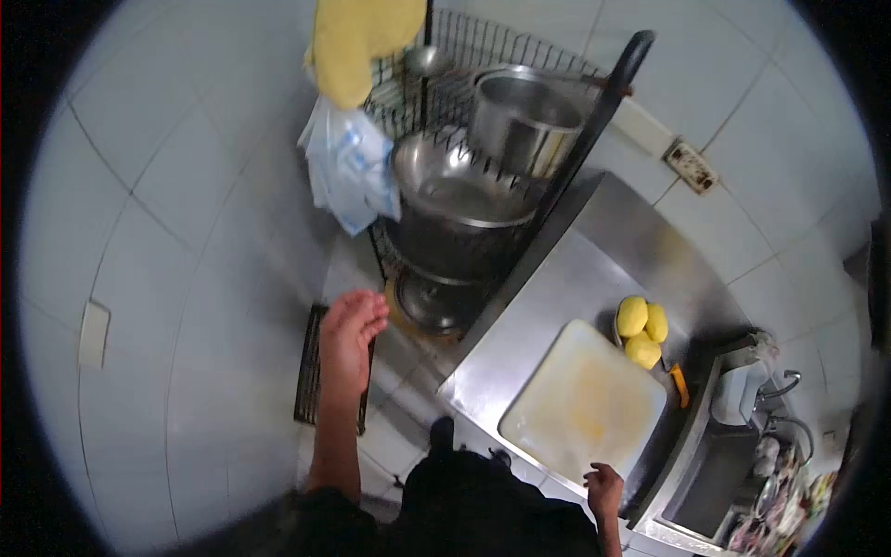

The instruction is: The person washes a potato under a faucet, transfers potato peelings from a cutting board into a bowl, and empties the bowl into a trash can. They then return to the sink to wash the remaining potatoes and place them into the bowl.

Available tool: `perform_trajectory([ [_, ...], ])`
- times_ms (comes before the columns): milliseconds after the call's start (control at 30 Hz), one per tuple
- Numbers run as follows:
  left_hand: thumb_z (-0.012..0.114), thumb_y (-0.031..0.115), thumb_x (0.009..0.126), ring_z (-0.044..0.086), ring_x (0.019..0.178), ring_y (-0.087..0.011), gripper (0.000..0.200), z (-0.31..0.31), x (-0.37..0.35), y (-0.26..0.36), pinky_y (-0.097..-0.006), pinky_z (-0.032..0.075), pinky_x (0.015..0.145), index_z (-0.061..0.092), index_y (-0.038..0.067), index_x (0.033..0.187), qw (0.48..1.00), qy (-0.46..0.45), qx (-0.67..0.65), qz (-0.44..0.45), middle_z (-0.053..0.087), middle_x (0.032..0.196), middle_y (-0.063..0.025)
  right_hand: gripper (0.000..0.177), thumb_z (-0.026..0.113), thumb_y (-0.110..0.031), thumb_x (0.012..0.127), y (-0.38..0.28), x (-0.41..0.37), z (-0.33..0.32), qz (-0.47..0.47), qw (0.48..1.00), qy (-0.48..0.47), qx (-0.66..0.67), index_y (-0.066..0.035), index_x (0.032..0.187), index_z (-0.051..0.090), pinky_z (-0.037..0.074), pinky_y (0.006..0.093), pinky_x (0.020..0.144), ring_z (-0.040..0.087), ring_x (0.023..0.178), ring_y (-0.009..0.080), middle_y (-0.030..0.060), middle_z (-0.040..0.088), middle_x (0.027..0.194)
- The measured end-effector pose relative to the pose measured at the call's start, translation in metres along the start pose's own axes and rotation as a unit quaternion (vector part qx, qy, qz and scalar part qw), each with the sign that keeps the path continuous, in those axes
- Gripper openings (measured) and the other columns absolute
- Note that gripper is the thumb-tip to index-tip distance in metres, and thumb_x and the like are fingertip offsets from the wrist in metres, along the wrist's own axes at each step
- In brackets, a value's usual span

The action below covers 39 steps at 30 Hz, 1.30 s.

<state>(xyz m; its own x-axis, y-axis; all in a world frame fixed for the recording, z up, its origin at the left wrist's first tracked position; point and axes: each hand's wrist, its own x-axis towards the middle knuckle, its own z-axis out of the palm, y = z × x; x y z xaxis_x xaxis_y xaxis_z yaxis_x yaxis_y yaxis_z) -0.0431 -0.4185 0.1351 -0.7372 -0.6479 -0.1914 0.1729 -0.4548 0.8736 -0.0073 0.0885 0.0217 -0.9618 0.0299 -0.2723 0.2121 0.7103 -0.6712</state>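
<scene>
My left hand [353, 336] is raised in front of the pot rack, fingers loosely bent and nothing in them. Lower right, my right hand [605, 489] hangs beside the near edge of a white cutting board [580, 390], its fingers loose and apart with nothing held. The board has yellowish stains and lies on a steel counter [520, 348]. Just beyond it, several yellow, peeled-looking potatoes [642, 349] sit together in a small bowl. An orange-handled tool [679, 384] lies to their right, its working end unclear.
A wire rack [445, 111] holds a steel pot [527, 121] and a large basin [455, 186]. A plastic bag [348, 162] and yellow cloth [357, 42] hang at its left. The sink [701, 483] is at right; a dark crate [311, 371] stands by the tiled wall.
</scene>
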Motion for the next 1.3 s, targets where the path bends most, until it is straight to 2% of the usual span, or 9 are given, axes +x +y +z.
perform_trajectory([
  [333,0.056,0.012,0.091,0.06,0.093,-0.0148,0.021,0.1,0.014,0.038,-0.0274,0.046,0.082,0.057,0.001,0.109,0.957,-0.215,0.124,0.148,0.062,0.104,-0.0087,0.022,0.056,-0.003,0.078,0.005,0.025,0.008,-0.061,0.998,0.011,0.001,0.004,0.097,0.065,0.054,0.0314,0.061,0.067,0.063,0.0205,0.0168,0.068,0.073],
  [500,0.055,0.011,0.088,0.059,0.093,-0.0175,0.024,0.141,-0.015,0.036,-0.0304,0.047,0.083,0.056,-0.001,0.109,0.934,-0.294,0.166,0.115,0.062,0.103,-0.0103,0.019,0.057,-0.007,0.077,0.006,0.052,0.003,-0.149,0.982,0.083,-0.075,-0.001,0.093,0.067,0.05,0.0429,0.062,0.061,0.069,0.0384,0.0231,0.062,0.076],
  [567,0.06,0.007,0.086,0.058,0.095,-0.0151,0.027,0.16,-0.05,0.028,-0.0271,0.046,0.085,0.056,0.0,0.111,0.909,-0.341,0.212,0.109,0.061,0.106,-0.0091,0.02,0.054,-0.007,0.078,0.027,0.071,-0.018,-0.108,0.984,0.075,-0.12,0.0,0.093,0.065,0.047,0.0458,0.061,0.059,0.072,0.0434,0.0254,0.059,0.076],
  [633,0.064,0.009,0.083,0.058,0.096,-0.016,0.031,0.175,-0.08,-0.004,-0.0281,0.046,0.084,0.056,0.0,0.112,0.889,-0.36,0.277,0.064,0.06,0.108,-0.009,0.023,0.052,-0.004,0.08,0.018,0.086,-0.056,-0.11,0.982,0.153,-0.01,-0.001,0.099,0.065,0.051,0.0371,0.062,0.066,0.067,0.0306,0.0174,0.065,0.074],
  [833,0.074,0.012,0.075,0.057,0.102,-0.0195,0.046,0.23,-0.119,-0.129,-0.0338,0.049,0.084,0.056,0.002,0.116,0.793,-0.436,0.423,0.048,0.058,0.113,-0.0107,0.026,0.053,-0.004,0.078,0.083,0.194,-0.129,-0.077,0.952,0.261,-0.142,-0.004,0.101,0.065,0.051,0.0481,0.072,0.064,0.078,0.0395,0.0227,0.065,0.083],
  [900,0.074,0.013,0.074,0.056,0.105,-0.0248,0.048,0.251,-0.127,-0.157,-0.036,0.048,0.086,0.056,0.003,0.117,0.751,-0.456,0.46,0.129,0.057,0.115,-0.0134,0.031,0.054,-0.006,0.079,0.092,0.227,-0.15,0.034,0.967,0.156,-0.201,-0.003,0.109,0.061,0.05,0.0467,0.081,0.061,0.094,0.0394,0.0238,0.063,0.102],
  [1100,0.072,0.013,0.07,0.043,0.118,-0.0369,0.062,0.323,-0.127,-0.274,-0.0449,0.037,0.098,0.047,0.006,0.127,0.613,-0.514,0.524,0.293,0.045,0.123,-0.0186,0.053,0.054,-0.006,0.079,0.182,0.306,-0.136,-0.069,0.921,0.182,-0.336,-0.002,0.131,0.042,0.042,0.0434,0.098,0.042,0.125,0.0363,0.0215,0.04,0.139],
  [1233,0.065,0.004,0.07,0.043,0.117,-0.037,0.061,0.356,-0.101,-0.34,-0.0471,0.038,0.096,0.047,0.007,0.128,0.533,-0.462,0.607,0.367,0.045,0.122,-0.0192,0.052,0.058,-0.014,0.082,0.148,0.299,-0.154,0.011,0.958,0.031,-0.285,-0.008,0.132,0.042,0.049,0.0447,0.09,0.053,0.113,0.0388,0.0237,0.051,0.126],
  [1300,0.059,0.001,0.07,0.042,0.119,-0.0373,0.062,0.362,-0.089,-0.354,-0.047,0.038,0.096,0.046,0.007,0.13,0.518,-0.458,0.639,0.337,0.044,0.126,-0.0197,0.055,0.063,-0.02,0.081,0.156,0.31,-0.149,0.039,0.962,0.033,-0.267,-0.011,0.132,0.043,0.052,0.044,0.084,0.059,0.104,0.0392,0.0224,0.054,0.123],
])
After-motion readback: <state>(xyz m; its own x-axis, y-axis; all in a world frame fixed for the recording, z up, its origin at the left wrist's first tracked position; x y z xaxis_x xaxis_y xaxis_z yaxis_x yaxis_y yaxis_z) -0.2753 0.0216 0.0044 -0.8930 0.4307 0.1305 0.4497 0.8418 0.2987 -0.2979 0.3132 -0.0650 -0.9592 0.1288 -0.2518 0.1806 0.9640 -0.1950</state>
